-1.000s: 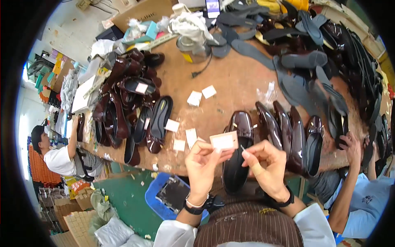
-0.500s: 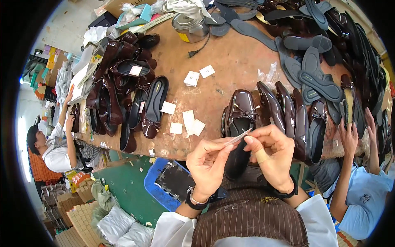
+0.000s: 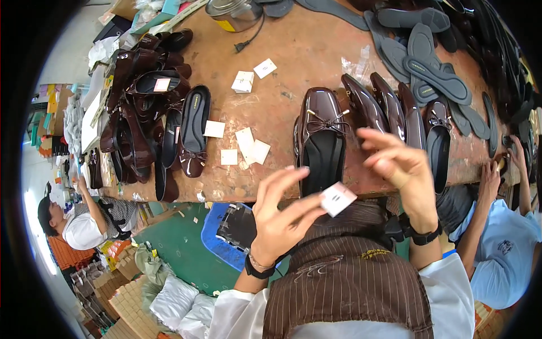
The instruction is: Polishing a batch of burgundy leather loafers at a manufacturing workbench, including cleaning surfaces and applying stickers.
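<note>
A small white square card with a pinkish edge [image 3: 337, 199] is pinched between the fingers of my left hand [image 3: 282, 214], its printed face turned up. My right hand [image 3: 406, 172] is apart from it, fingers spread and somewhat blurred, with nothing visible in them. Just beyond both hands, a glossy dark burgundy shoe with a bow [image 3: 322, 110] rests on the table, its dark insole showing. Right of this shoe stand several more burgundy shoes [image 3: 361, 101], partly behind my right hand. Another bow shoe [image 3: 439, 121] lies at the end of that row.
Loose white cards [image 3: 245, 144] and a small card stack [image 3: 243, 82] lie on the brown table [image 3: 293, 56]. Burgundy shoes [image 3: 132, 130] are heaped at left, grey insoles [image 3: 435, 76] at right. A metal can [image 3: 234, 14] stands at the back. Co-workers [image 3: 502, 254] flank the table.
My hands have separated: the right has let go and moved up and right, while the left keeps the card, lowered and turned face up. The whole view has shifted.
</note>
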A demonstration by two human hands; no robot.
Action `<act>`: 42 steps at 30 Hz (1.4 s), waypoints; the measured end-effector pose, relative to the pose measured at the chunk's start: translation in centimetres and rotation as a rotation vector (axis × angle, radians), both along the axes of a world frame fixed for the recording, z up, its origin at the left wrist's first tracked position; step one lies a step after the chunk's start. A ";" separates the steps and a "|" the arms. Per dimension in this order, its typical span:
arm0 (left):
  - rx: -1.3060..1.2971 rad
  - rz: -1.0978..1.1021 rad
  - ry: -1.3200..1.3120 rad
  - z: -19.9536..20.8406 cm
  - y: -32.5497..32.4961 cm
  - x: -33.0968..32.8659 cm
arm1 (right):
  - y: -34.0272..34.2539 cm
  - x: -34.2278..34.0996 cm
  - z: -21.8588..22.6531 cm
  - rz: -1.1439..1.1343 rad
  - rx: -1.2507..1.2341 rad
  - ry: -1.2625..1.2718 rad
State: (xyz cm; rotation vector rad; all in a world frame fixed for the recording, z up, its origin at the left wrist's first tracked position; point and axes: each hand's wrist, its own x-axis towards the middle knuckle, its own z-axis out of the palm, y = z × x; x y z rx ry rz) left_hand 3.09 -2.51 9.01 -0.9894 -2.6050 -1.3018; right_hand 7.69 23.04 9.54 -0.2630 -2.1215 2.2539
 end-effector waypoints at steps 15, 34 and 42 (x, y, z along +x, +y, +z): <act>0.036 0.355 -0.445 -4.9 2.2 -0.1 | -9.2 -1.0 -6.2 -0.036 0.757 -0.001; -0.030 0.389 -0.286 -5.1 2.6 -0.7 | -10.7 -1.5 -7.0 -0.154 0.863 -0.007; 0.052 0.319 0.046 -4.3 2.4 -0.4 | -8.5 -1.1 -3.0 -0.080 0.863 0.079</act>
